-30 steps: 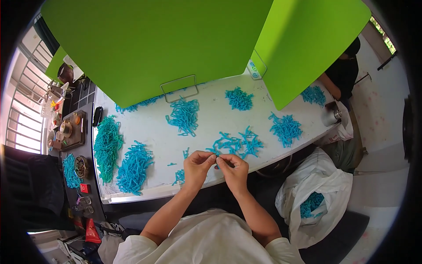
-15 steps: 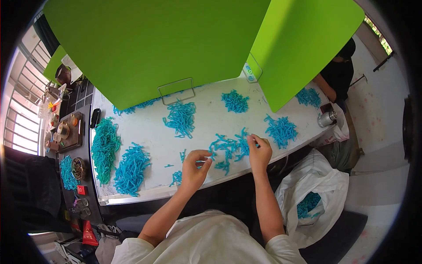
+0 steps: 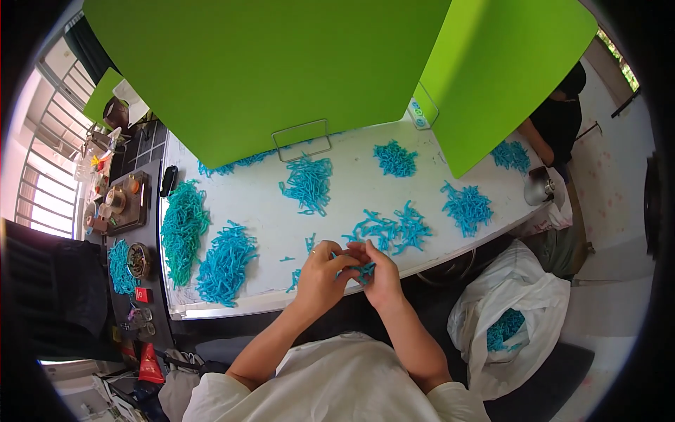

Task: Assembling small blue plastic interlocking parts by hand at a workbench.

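Note:
My left hand (image 3: 322,281) and my right hand (image 3: 383,281) meet over the near edge of the white table (image 3: 288,235). Their fingers are bent inward, and the fingertips close together around small blue plastic pieces (image 3: 365,271). The fingers partly cover these, so their exact shape is hard to make out. Just beyond the hands lies a loose spread of thin blue pieces (image 3: 411,228). A few stray ones (image 3: 294,280) lie beside my left wrist.
Larger heaps stand at left, one blue (image 3: 226,267), one greener (image 3: 184,232). More piles (image 3: 307,184) lie farther back. Green partition boards (image 3: 267,77) rise behind. An open white sack (image 3: 541,302) with blue pieces stands at right; another person (image 3: 555,119) sits beyond, near a metal flask (image 3: 538,190).
My hands have come together from apart. The right hand has moved left and nearer to me, away from the spread of pieces. The whole view has shifted slightly.

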Demonstrator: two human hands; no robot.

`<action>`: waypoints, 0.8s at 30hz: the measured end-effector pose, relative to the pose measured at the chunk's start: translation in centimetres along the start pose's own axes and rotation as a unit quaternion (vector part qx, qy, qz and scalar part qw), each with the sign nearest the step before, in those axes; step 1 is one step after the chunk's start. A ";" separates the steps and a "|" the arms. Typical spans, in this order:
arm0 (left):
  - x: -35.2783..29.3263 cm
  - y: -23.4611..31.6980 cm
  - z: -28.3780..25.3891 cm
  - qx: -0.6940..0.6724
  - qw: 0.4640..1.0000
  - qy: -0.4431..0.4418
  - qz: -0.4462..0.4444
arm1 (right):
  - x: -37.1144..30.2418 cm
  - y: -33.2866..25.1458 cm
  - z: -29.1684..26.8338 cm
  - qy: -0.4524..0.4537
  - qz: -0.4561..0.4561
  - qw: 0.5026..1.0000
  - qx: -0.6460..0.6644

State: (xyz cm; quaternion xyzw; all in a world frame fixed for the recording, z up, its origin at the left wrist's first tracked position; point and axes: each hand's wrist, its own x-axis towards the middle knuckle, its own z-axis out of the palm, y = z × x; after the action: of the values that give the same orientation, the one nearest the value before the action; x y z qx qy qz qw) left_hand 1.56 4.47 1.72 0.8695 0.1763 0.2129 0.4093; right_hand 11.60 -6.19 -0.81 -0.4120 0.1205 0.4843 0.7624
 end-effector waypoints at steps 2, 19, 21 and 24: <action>0.0 -1.5 -0.1 -0.023 0.999 0.028 0.008 | -0.1 0.4 0.6 0.006 0.011 0.999 -0.036; 6.0 -12.2 -1.6 0.161 0.979 0.117 -0.049 | -0.3 -0.3 0.0 -0.098 0.023 0.972 -0.211; 6.3 -13.4 -1.0 0.202 0.974 0.104 -0.007 | -0.3 -0.2 0.0 -0.106 0.019 0.971 -0.213; 5.6 -14.5 -1.1 0.206 0.976 0.072 0.013 | 0.0 -0.1 0.1 -0.102 0.005 0.971 -0.215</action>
State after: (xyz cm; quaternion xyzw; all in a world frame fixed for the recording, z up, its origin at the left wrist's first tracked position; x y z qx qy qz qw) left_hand 3.77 16.62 -7.80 0.9198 0.2338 0.2392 0.2051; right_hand 11.63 -6.15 -0.70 -0.5139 -0.0628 0.5424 0.6616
